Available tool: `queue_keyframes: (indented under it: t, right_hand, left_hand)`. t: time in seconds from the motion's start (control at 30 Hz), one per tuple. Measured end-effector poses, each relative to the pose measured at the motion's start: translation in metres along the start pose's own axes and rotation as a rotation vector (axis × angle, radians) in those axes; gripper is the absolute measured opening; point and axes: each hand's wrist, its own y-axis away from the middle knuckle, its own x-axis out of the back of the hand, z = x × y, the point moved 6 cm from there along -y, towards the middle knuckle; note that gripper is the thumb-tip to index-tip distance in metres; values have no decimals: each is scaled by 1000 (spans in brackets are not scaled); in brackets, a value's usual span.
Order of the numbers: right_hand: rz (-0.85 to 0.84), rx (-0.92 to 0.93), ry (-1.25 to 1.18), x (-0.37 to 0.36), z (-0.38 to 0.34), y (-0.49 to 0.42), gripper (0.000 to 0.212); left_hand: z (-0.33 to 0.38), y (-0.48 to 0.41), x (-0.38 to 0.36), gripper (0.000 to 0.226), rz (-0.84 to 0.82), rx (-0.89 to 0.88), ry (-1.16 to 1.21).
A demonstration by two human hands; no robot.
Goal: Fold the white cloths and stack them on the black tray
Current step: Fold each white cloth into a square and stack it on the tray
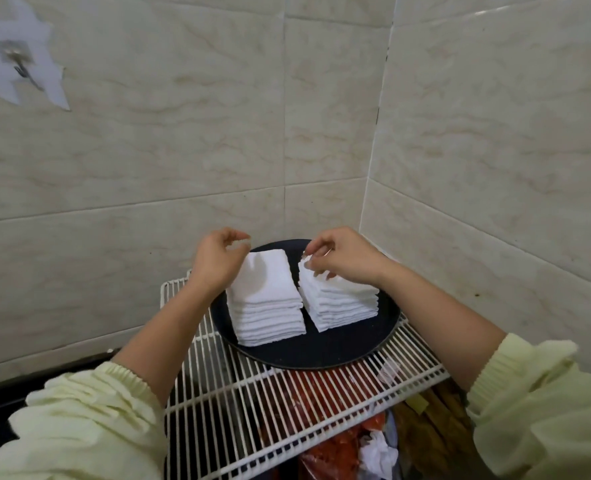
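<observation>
A round black tray [322, 351] sits on a white wire rack in the corner of a tiled wall. Two stacks of folded white cloths stand on it side by side, the left stack [266, 306] and the right stack [342, 303]. My left hand [214, 258] hovers at the far left corner of the left stack, fingers curled, seeming to pinch the top cloth's corner. My right hand [342, 258] rests over the right stack, its fingertips pinching the far corner of the top cloth.
The wire rack [252, 393] extends toward me, with red packets [325, 393] and brown items [425, 431] beneath it. Tiled walls close in behind and to the right. A metal hook [20, 69] is stuck on the left wall.
</observation>
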Motion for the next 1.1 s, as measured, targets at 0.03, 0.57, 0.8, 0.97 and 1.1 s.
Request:
queue_keyframes:
  t: [0.03, 0.57, 0.8, 0.97, 1.1]
  right_hand:
    - [-28, 1, 41, -10, -4, 0, 6]
    - [-178, -249, 417, -64, 6, -5, 19]
    - [-193, -290, 338, -61, 7, 3, 21]
    - [-170, -276, 287, -56, 2, 10, 20]
    - [-105, -262, 184, -48, -2, 12, 18]
  left_hand:
    - [-7, 5, 4, 21, 22, 12, -11]
    - [-49, 54, 3, 53, -181, 252, -205]
    - [-46, 57, -1, 55, -241, 257, -46]
    - [-44, 60, 2, 53, -253, 255, 55]
    - [-46, 57, 8, 49, -245, 278, 133]
